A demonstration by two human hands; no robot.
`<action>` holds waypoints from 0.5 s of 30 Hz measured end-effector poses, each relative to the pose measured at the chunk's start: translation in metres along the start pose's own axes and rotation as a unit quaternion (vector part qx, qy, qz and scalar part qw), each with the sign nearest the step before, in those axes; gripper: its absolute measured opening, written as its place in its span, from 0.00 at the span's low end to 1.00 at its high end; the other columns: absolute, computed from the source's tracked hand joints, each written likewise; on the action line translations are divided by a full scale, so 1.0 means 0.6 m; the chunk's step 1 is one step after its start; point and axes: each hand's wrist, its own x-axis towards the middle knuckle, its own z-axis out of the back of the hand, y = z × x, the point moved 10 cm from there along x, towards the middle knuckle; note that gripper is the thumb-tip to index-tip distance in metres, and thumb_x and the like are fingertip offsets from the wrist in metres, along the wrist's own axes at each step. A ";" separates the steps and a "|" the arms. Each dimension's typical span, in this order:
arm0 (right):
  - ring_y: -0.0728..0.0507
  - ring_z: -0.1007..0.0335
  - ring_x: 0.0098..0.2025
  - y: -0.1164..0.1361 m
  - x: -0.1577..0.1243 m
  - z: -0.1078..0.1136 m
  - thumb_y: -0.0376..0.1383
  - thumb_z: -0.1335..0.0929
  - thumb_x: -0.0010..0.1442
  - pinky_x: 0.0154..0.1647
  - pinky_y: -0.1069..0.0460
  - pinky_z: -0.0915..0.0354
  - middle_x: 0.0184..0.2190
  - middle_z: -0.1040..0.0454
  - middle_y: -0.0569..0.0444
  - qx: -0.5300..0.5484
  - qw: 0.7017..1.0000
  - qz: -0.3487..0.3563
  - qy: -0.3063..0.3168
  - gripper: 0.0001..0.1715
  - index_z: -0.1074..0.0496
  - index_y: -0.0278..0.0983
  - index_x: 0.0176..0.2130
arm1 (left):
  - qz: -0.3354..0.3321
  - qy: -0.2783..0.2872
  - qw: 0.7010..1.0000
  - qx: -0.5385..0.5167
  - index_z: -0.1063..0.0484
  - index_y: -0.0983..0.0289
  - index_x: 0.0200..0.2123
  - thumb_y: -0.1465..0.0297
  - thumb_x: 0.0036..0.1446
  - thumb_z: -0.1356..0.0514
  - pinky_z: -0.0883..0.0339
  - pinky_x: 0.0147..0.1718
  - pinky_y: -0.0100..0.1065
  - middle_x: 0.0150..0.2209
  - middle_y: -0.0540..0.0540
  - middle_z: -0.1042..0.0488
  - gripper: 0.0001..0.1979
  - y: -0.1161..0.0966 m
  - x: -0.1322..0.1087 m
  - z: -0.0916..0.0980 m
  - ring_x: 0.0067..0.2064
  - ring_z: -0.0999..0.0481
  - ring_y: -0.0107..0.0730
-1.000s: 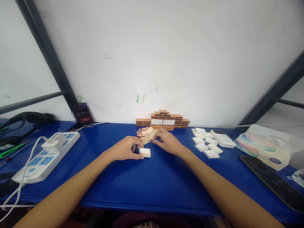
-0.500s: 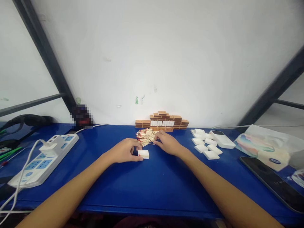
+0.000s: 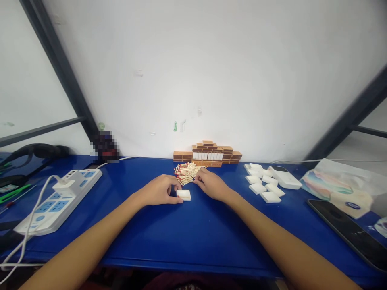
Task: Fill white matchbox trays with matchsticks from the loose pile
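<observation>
A small white matchbox tray [image 3: 185, 195] with a few red match heads showing at its left end rests on the blue table. My left hand [image 3: 161, 190] grips it from the left, thumb at the near side and fingers at the far side. Just beyond lies a loose pile of matches [image 3: 186, 173], red heads mostly to the left. My right hand [image 3: 210, 183] is at the pile's right edge, fingertips pinched together among the match ends; what they hold is too small to make out. Behind the pile, brown matchbox sleeves [image 3: 208, 152] stand stacked against the wall.
To the right lie several white matchbox trays [image 3: 256, 188], a white device with a dark display [image 3: 286, 177], a plastic packet [image 3: 338, 189] and a phone [image 3: 347, 229]. A power strip [image 3: 60, 205] with a white cable lies left. Dark metal bars slope at both sides.
My right hand has shifted slightly left along the edge of the match pile. My left hand keeps its grip on the tray. The whole view has moved a little.
</observation>
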 end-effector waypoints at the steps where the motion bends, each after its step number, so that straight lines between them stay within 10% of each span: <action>1: 0.45 0.30 0.39 0.001 0.000 -0.003 0.35 0.32 0.70 0.40 0.53 0.40 0.43 0.28 0.50 -0.002 1.000 -0.003 0.003 0.05 0.29 0.36 0.39 | 0.000 -0.001 1.000 -0.002 0.21 0.62 0.40 0.56 0.53 0.30 0.38 0.30 0.30 0.34 0.50 0.23 0.17 0.000 0.000 0.000 0.28 0.29 0.27; 15: 0.40 0.27 0.46 -0.011 0.000 -0.016 0.37 0.37 0.74 0.44 0.50 0.38 0.47 0.27 0.42 -0.092 0.994 -0.024 0.057 0.11 0.30 0.32 0.44 | 0.008 -0.004 1.000 -0.011 0.21 0.62 0.40 0.57 0.52 0.29 0.38 0.30 0.30 0.34 0.50 0.23 0.17 0.006 0.001 0.001 0.29 0.28 0.27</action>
